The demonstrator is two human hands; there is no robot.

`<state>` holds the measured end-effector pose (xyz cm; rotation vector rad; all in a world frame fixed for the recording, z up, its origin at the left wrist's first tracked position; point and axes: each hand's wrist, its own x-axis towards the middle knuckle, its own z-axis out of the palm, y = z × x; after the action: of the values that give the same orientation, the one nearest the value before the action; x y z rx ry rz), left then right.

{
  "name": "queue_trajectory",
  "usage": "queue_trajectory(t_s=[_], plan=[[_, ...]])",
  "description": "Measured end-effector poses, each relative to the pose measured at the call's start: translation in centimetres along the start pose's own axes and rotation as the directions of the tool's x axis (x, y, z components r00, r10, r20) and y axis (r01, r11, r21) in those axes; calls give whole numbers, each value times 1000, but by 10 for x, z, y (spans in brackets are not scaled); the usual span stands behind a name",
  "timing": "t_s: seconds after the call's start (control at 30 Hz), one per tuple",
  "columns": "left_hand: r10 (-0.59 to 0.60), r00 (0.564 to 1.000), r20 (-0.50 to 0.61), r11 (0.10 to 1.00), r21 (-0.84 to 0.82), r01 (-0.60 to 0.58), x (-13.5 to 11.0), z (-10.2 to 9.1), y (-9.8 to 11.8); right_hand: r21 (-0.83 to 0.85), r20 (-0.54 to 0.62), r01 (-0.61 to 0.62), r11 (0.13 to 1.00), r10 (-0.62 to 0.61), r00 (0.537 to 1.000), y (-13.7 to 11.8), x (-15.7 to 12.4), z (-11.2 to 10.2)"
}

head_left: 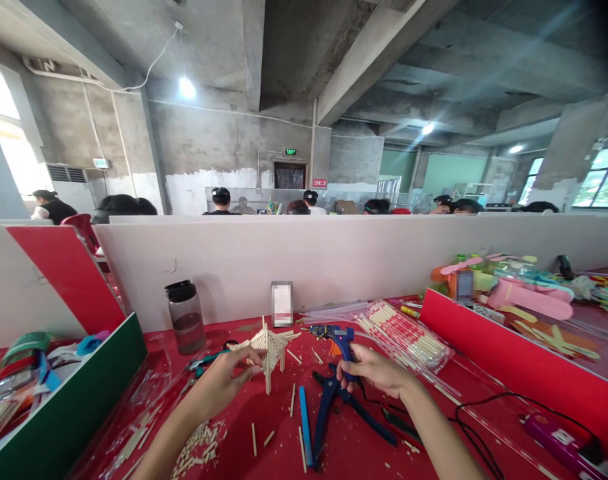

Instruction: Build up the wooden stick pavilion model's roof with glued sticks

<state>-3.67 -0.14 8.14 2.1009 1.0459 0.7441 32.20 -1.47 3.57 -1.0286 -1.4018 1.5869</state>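
My left hand point(234, 373) pinches the left side of a small star-shaped structure built of thin wooden sticks point(270, 347). In my right hand point(377, 370) is a blue glue gun point(343, 343), gripped by its handle with the nozzle toward the stick structure; the two stay apart. Just below it a dark blue hand cutter point(327, 407) lies on the table with its handles spread. Beside the cutter is a blue strip point(305, 427). Loose sticks point(254, 440) and a pile of short cut pieces point(199, 448) lie nearer me.
A water bottle point(185, 317) and an upright phone-like card point(283, 303) stand by the white partition point(264, 260). Packs of sticks point(404, 337) lie at right. A purple power strip point(564, 440) and black cable point(477, 433) are near the red divider point(524, 347); a green divider point(84, 407) stands left.
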Motion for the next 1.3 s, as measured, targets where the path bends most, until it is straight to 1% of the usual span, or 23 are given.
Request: queue_trajectory(t_s=[0.17,0.23,0.37,0.47,0.57,0.63,0.7,0.77,0.87,0.93,1.03,1.13,1.2,1.3], plan=[[-23,1000,-3,1000,-9,23,1,1,0,15,-15,-64,998,64,998,0,14,-19],[-41,999,-7,999,-14,41,1,1,-1,11,-42,-77,997,78,996,3,22,-28],[-67,998,-4,997,-36,67,2,2,-3,-16,-159,-81,997,78,984,11,41,-45],[-85,996,-4,996,-27,85,2,2,-7,-57,-226,-90,994,75,971,20,53,-53],[-94,996,5,996,-6,94,2,2,-10,-142,-297,-143,979,96,950,31,61,-57],[-97,995,14,995,4,97,2,1,-10,-228,-367,-208,951,114,923,38,66,-57],[-113,993,14,993,22,113,2,0,-9,-330,-439,-265,906,101,893,42,72,-55],[-134,991,3,990,40,134,2,-2,-9,-438,-493,-287,852,39,869,45,77,-54],[-152,988,-10,987,55,152,1,-4,-10,-579,-541,-312,753,-68,838,50,83,-51],[-163,987,-12,985,52,163,1,-3,-12,-644,-556,-345,683,-108,824,56,86,-49],[-170,985,-31,985,36,171,1,2,-14,-720,-548,-377,583,-144,824,67,89,-46],[-154,985,-83,987,25,157,2,7,-15,-778,-533,-400,485,-172,828,77,90,-42],[-138,983,-122,990,22,142,3,9,-16,-797,-533,-421,432,-178,827,80,90,-39],[-100,985,-141,994,17,104,5,10,-20,-823,-530,-449,347,-189,826,82,90,-37]])
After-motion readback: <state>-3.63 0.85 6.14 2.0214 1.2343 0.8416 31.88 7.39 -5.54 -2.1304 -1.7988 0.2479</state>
